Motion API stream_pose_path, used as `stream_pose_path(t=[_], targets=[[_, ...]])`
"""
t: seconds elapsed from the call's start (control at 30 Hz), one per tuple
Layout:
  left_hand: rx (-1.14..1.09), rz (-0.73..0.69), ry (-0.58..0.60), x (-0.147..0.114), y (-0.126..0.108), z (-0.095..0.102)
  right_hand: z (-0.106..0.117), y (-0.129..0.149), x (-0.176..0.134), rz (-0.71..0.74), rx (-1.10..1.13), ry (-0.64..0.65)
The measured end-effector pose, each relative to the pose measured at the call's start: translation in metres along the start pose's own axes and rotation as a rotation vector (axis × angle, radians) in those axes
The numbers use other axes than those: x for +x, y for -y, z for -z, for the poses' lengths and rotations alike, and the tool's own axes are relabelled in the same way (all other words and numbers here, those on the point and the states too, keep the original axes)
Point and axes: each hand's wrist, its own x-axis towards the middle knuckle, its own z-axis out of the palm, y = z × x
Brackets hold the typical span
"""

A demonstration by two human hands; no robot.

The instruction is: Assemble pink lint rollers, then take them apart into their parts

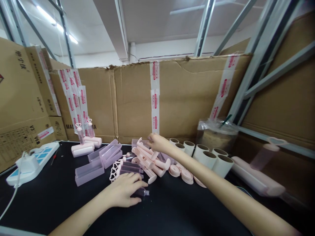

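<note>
My left hand (pixel 124 190) rests low over the table, thumb and fingers around a translucent purplish handle (pixel 141 192) whose narrow tip points right. Just behind it lie several like handles (pixel 130 167) with pink heart-shaped loops (pixel 113 172). My right hand (pixel 155 143) reaches across to the far side of a heap of pale pink lint roller frames (pixel 145 159). Its fingers are bent together at the back of the heap, and what they hold is hidden. Translucent purple boxes (pixel 90 171) lie left of the heap.
White paper rolls (pixel 208 159) stand behind my right forearm, with stacked pink discs (pixel 186 176) before them. Assembled lint rollers (pixel 82 149) stand back left and far right. A power strip (pixel 34 164) lies left. Cardboard (pixel 133 101) walls the back; a bagged cup (pixel 214 134) stands there.
</note>
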Motion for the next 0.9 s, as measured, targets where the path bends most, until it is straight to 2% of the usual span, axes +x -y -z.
stream_pose_path(t=[0.07, 0.2, 0.23, 0.3, 0.4, 0.5, 0.6, 0.7, 0.77, 0.8, 0.83, 0.9], targets=[[-0.037, 0.013, -0.026, 0.000, -0.003, 0.001, 0.009, -0.001, -0.024, 0.041, 0.070, -0.119], [-0.103, 0.022, -0.096, -0.002, -0.009, 0.010, 0.017, -0.013, -0.082, 0.146, 0.217, -0.232], [-0.111, 0.026, -0.120, -0.002, -0.009, 0.014, 0.016, -0.017, -0.095, 0.200, 0.252, -0.204], [-0.114, 0.040, -0.180, -0.003, -0.007, 0.022, 0.009, -0.028, -0.115, 0.306, 0.270, -0.067], [-0.096, 0.073, -0.269, -0.005, 0.002, 0.032, -0.007, -0.043, -0.131, 0.328, 0.195, 0.067], [-0.047, 0.100, -0.372, -0.007, 0.014, 0.042, -0.026, -0.057, -0.135, 0.253, 0.108, 0.029], [0.031, 0.176, -0.544, -0.013, 0.036, 0.058, -0.042, -0.066, -0.134, 0.181, -0.037, -0.016], [0.087, 0.416, -0.801, -0.028, 0.075, 0.080, -0.053, -0.073, -0.133, 0.136, -0.149, -0.016], [0.112, 0.749, -0.978, -0.044, 0.109, 0.092, -0.056, -0.075, -0.132, 0.132, -0.187, 0.018], [0.108, 0.940, -1.031, -0.053, 0.126, 0.095, -0.057, -0.075, -0.131, 0.134, -0.201, 0.038], [0.108, 1.044, -1.060, -0.063, 0.141, 0.095, -0.058, -0.075, -0.131, 0.136, -0.213, 0.060], [0.083, 1.166, -1.060, -0.081, 0.167, 0.090, -0.059, -0.075, -0.131, 0.136, -0.226, 0.083]])
